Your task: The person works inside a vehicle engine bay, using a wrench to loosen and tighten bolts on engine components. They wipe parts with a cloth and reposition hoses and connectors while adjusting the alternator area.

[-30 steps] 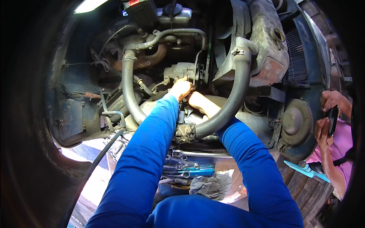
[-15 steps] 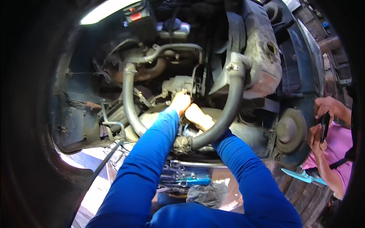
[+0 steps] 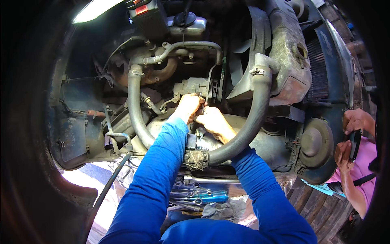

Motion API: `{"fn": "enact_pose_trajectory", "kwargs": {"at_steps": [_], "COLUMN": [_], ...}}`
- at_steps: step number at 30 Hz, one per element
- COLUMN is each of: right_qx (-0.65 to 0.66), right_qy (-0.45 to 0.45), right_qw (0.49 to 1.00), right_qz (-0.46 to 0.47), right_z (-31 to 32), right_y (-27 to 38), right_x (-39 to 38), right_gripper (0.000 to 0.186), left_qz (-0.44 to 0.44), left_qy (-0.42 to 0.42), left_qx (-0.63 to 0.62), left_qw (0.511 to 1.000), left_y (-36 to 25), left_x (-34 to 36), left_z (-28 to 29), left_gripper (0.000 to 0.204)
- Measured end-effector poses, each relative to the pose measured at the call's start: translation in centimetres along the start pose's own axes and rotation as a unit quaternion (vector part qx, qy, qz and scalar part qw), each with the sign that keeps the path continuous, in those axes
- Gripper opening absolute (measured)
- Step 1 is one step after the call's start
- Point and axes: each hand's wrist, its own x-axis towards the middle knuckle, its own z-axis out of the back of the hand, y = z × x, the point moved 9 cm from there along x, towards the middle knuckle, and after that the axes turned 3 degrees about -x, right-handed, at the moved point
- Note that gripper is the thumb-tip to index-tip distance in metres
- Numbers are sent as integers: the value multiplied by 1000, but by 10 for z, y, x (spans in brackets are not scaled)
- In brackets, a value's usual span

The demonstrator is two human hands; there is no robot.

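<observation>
Both my hands are inside an open engine bay, reaching under and past a thick, curved black radiator hose (image 3: 255,112). A thin dark rod (image 3: 202,107) stands between them; its kind I cannot make out. My left hand (image 3: 189,106) is closed, its fingertips pinching near the rod's upper end. Lower down, my right hand (image 3: 216,123) has its thumb and fingers closed round the lower end. Just beyond the fingers sits a grey metal alternator-like unit (image 3: 193,86). What lies directly under the hands is partly hidden.
A radiator tank (image 3: 286,53) stands to the right, a round dusty disc (image 3: 315,142) nearer. Wrenches (image 3: 191,193), a blue-handled tool (image 3: 213,197) and a grey rag (image 3: 223,209) lie close to my body. At far right, another person's hands (image 3: 348,138) hold a dark phone-like object.
My hands have come slightly apart, so the thin rod now shows between them. The whole view has shifted a little, with the engine bay appearing closer.
</observation>
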Motion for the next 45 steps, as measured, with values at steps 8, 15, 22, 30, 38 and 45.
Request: {"fn": "enact_pose_trajectory", "kwargs": {"at_steps": [8,15,22,30,38,45], "right_qx": [-460,-539,-499,-242,-301,-243], "right_qy": [-96,-93,-77,-166,-142,-187], "right_qw": [866,787,848,941,942,916], "right_qz": [170,286,158,168,44,258], "right_z": [12,-13,0,65,77,34], "right_y": [73,78,85,104,71,112], "right_x": [-26,-15,2,104,150,52], "right_gripper": [22,14,12,20,37,24], "left_qz": [56,52,32,18,-45,-192], "left_qy": [-12,-10,-31,-159,-88,-169], "left_qx": [-44,-156,-171,-97,-2,255], "left_qw": [997,986,984,982,995,932], "left_y": [16,8,5,4,3,-31], "left_x": [1,0,8,24,39,22], "left_z": [8,4,10,37,25,33], "left_gripper": [13,66,72,34,35,34]}}
